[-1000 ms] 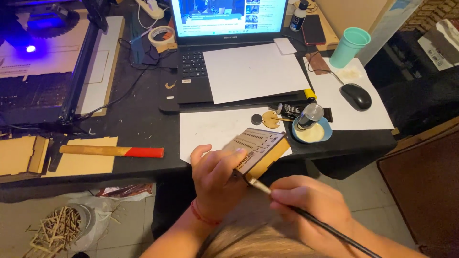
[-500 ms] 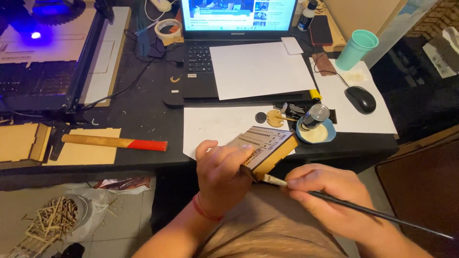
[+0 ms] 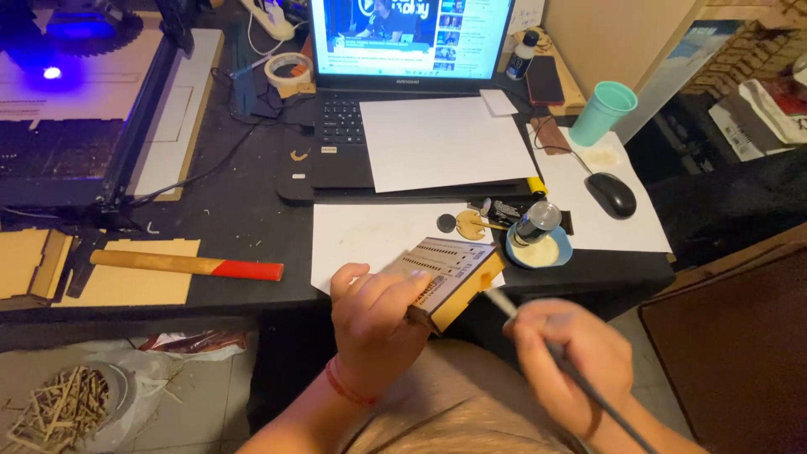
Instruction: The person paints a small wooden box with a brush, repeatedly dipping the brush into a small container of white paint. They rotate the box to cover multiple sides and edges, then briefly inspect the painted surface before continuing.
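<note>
- Surface (image 3: 252,219): dark, running across the whole upper view, scattered with small wood scraps.
- Machine with a blue light (image 3: 59,76): far left corner of the surface.
- Laptop (image 3: 370,126): open, screen lit, a white sheet (image 3: 441,139) lying across its keyboard.
- Second white sheet (image 3: 370,240): at the near edge, just behind my left hand.
- Hammer (image 3: 189,266): wooden shaft, red grip end, lying on a flat plywood piece at near left.
- Slotted wooden box (image 3: 450,276): light plywood, held tilted in the air off the near edge of the surface, above my lap.
- My left hand (image 3: 374,324): fingers clamped on the box from its left end, thumb uppermost; a red band at the wrist.
- My right hand (image 3: 567,357): blurred, fingers closed around a long thin brush (image 3: 538,340); its tip is right at the box's right end, though I cannot tell if it touches.
- Teal cup (image 3: 603,112): upright, far right.
- Mouse (image 3: 611,193): black, on paper at the right.
- Blue dish (image 3: 538,250): holds pale glue, a small can (image 3: 536,223) standing at it, near the box.
- Tape roll (image 3: 288,72): left of the laptop.
</note>
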